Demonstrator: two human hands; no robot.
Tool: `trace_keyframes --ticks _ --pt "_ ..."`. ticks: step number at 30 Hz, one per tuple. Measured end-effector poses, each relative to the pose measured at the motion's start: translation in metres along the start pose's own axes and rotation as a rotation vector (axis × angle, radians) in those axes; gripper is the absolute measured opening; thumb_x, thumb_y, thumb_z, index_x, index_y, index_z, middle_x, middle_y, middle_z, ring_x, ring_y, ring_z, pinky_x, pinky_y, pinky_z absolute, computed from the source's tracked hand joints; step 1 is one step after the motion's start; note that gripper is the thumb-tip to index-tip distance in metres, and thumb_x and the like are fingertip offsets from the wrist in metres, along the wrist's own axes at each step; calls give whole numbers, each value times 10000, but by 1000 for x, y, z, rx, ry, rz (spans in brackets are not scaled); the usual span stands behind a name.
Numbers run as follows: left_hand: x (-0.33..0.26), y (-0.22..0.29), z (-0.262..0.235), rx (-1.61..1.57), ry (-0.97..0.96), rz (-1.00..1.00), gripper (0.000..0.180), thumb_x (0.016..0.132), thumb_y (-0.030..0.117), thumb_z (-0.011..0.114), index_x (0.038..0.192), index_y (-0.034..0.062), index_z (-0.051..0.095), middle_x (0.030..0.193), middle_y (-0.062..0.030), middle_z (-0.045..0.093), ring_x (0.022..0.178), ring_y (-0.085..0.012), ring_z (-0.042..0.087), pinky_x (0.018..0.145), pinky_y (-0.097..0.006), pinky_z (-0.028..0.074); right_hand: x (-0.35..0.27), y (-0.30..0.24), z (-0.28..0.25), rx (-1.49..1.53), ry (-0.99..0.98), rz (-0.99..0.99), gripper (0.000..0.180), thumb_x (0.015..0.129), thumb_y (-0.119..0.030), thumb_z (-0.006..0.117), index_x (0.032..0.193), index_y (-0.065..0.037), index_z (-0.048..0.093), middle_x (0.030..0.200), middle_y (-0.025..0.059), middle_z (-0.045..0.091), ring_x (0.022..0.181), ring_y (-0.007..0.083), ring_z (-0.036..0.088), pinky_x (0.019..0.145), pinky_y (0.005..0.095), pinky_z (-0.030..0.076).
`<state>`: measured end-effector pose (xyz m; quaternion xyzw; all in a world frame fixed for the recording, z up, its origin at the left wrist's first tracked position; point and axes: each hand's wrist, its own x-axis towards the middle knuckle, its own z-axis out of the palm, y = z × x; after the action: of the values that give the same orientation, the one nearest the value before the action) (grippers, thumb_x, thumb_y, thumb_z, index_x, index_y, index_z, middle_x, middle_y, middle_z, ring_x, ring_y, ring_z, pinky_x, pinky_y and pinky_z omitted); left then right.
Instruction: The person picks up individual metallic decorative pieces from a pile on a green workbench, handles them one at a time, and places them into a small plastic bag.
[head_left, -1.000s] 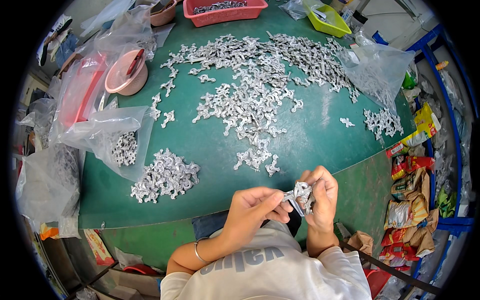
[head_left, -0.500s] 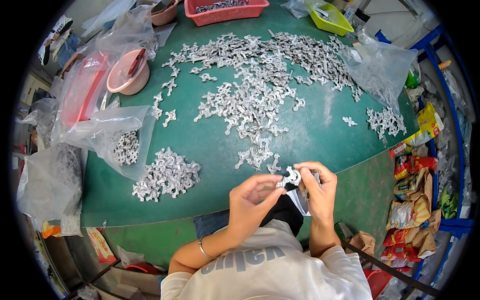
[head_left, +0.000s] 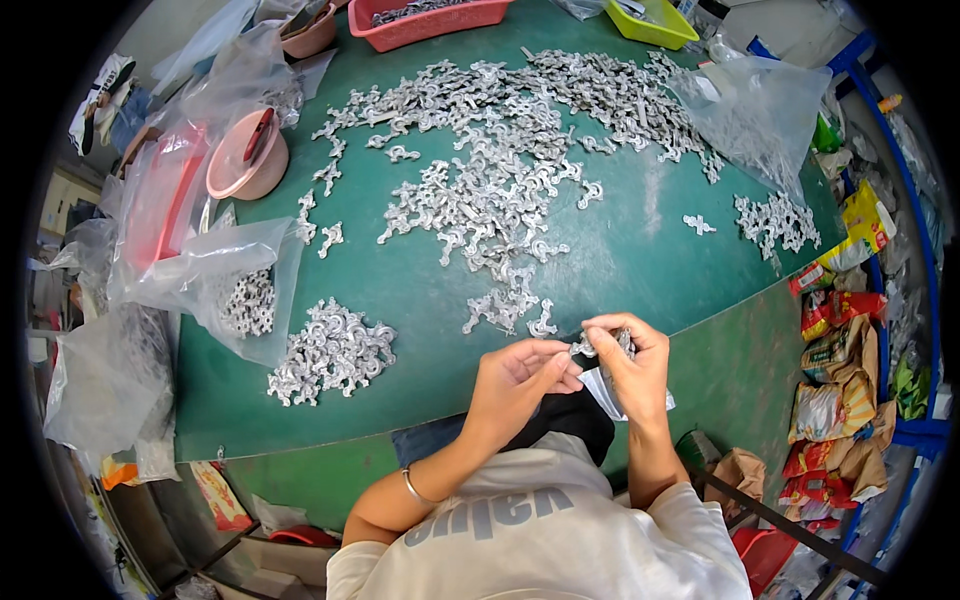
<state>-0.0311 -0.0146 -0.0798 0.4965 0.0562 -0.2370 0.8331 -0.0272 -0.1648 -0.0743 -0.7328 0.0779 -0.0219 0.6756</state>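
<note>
At the table's near edge, my right hand [head_left: 636, 365] grips a small silvery metal casting [head_left: 584, 346] between thumb and fingers. More grey metal shows behind that thumb, partly hidden by the fingers. My left hand [head_left: 518, 385] is closed in a pinch against the same casting, its fingertips covering the lower end. Just beyond the hands, a large heap of similar castings [head_left: 490, 200] spreads across the green table [head_left: 350, 250]. A smaller pile [head_left: 330, 352] lies to the left, and another small pile [head_left: 775, 225] at the right edge.
Clear plastic bags [head_left: 755, 115] lie at the right and left. A pink bowl [head_left: 248, 155] stands at the left; a red tray [head_left: 428, 25] and a yellow-green tray [head_left: 650, 28] stand at the back. Packets [head_left: 825, 405] fill the right side beside a blue rack [head_left: 915, 240].
The casting has been turned and drawn in toward my right fingers, so less of it shows. My left fingers have closed further inward. The view has shifted slightly.
</note>
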Motion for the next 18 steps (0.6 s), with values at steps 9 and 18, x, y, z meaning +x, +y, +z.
trace_keyframes --ticks 9,18 --pt "13 -26 0 653 75 208 222 802 -3 569 1019 -45 552 798 -100 621 665 -118 583 566 -226 477 31 25 -22 -694 50 -181 108 701 -69 665 767 8 626 703 109 592 619 216 556 579 291 420" --pt "16 -32 0 963 116 438 225 756 -2 609 978 6 579 784 -99 583 588 -175 543 497 -264 443 36 14 -47 -710 168 -142 165 699 -79 671 829 16 632 720 116 579 624 218 537 586 297 419"
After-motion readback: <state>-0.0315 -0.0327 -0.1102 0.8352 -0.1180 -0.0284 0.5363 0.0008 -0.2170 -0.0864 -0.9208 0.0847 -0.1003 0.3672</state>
